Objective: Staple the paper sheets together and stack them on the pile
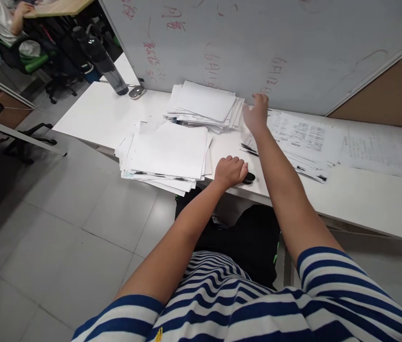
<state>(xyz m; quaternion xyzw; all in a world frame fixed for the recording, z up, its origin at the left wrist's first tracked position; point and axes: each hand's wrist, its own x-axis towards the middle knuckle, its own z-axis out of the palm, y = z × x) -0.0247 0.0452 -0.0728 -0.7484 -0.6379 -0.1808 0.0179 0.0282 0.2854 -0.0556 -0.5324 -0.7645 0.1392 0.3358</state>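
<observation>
My left hand (231, 171) is closed in a fist at the table's front edge. A black object with a rounded end (249, 178) sticks out from under it; the rest is hidden by the hand, so its kind is unclear. My right hand (257, 114) reaches farther back, fingers apart, beside the right edge of the rear paper stack (206, 100); whether it touches the sheets I cannot tell. A second, nearer stack of paper (168, 149) lies to the left of my left hand, its sheets uneven and overhanging the front edge. Printed sheets (302, 133) lie right of my right forearm.
The narrow white table (90, 111) runs along a whiteboard (250, 42) with red handwriting. A dark water bottle (103, 61) and a computer mouse (136, 92) stand at its left end. Beyond are office chairs (35, 61) and a seated person (3, 21).
</observation>
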